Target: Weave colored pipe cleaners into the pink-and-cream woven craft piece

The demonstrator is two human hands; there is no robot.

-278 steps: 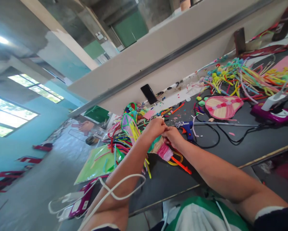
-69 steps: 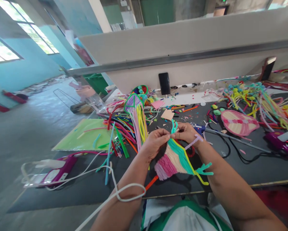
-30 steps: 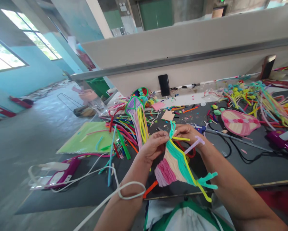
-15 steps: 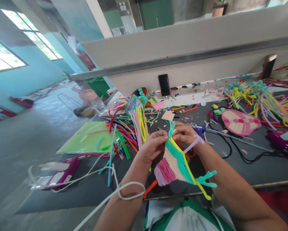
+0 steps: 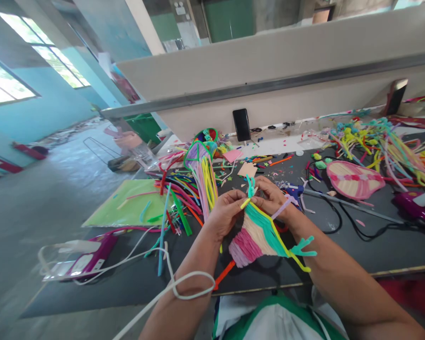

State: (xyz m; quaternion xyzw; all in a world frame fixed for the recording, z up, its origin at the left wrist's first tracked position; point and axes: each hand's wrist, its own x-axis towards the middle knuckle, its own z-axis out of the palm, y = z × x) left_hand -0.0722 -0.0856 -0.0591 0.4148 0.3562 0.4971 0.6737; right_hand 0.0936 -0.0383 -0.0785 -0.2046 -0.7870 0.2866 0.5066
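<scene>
Between my two hands hangs a striped pipe-cleaner piece (image 5: 256,233) in lilac, pink, cream and teal, with teal twisted ends at its top and right corners. Along its upper right edge runs a yellow pipe cleaner (image 5: 276,232), whose short end pokes out at the top corner. My left hand (image 5: 229,208) pinches that corner from the left, thumb and fingers together beside the yellow end. From the right, my right hand (image 5: 268,196) pinches the same corner; its fingertips partly hide the join. A lilac strip (image 5: 282,208) sticks up by the right wrist, and an orange stem (image 5: 224,274) juts out below the piece.
Loose pipe cleaners (image 5: 184,189) and a green sheet (image 5: 116,203) lie left. A phone (image 5: 241,124) leans on the partition behind. Right are a blue glue gun (image 5: 294,192), a pink oval piece (image 5: 356,179) and black cables. A white cord (image 5: 194,273) passes near my left forearm.
The yellow pipe cleaner's upper end now bends across the top corner toward my left hand. The striped piece has risen and tilted slightly, with both hands still at the corner.
</scene>
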